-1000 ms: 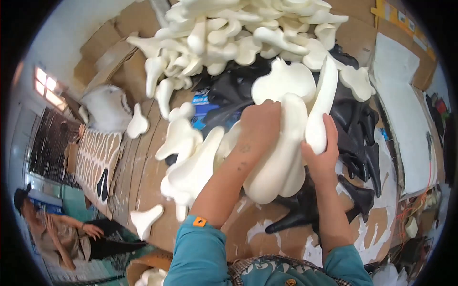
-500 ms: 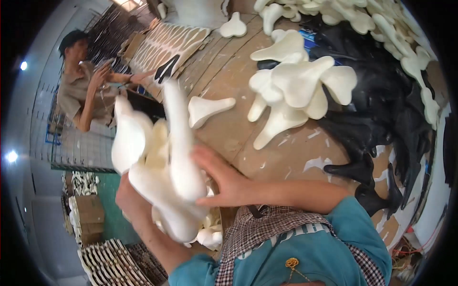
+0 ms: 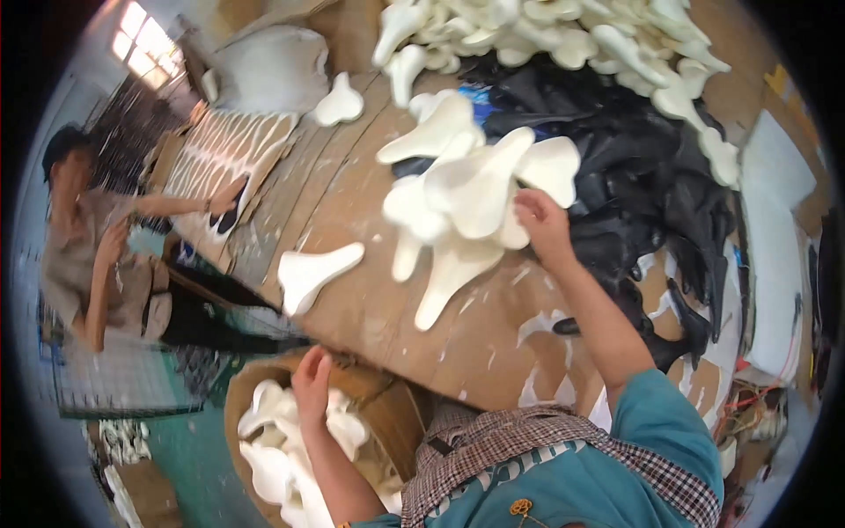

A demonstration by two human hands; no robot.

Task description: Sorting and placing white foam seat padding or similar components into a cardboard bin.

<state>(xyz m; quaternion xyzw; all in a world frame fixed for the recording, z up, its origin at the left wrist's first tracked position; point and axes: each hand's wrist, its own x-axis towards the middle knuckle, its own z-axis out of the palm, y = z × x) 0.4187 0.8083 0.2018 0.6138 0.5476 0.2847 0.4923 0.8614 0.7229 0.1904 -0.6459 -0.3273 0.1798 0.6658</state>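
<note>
On the table is a heap of white bicycle saddle pads (image 3: 471, 194), broad at one end and narrow at the other. My right hand (image 3: 543, 224) reaches to the heap's right side, fingertips beside the pads' edges, fingers slightly bent with no pad in them. Over a cardboard box (image 3: 378, 414) at the table's near edge hangs my left hand (image 3: 312, 378), empty, its fingers loosely extended. Inside that box lie several more white saddle pads (image 3: 273, 466). A single saddle pad (image 3: 317, 275) rests on the table left of the heap.
Black saddle covers (image 3: 625, 176) lie piled right of the heap, with more white pads (image 3: 563, 35) behind. A person (image 3: 110, 255) stands at the left, one hand on a black piece beside a white-striped board (image 3: 224, 163).
The white saddle pads I held in both hands are out of them. My left hand is now above the box, and my right hand has moved across to the heap. The view has shifted.
</note>
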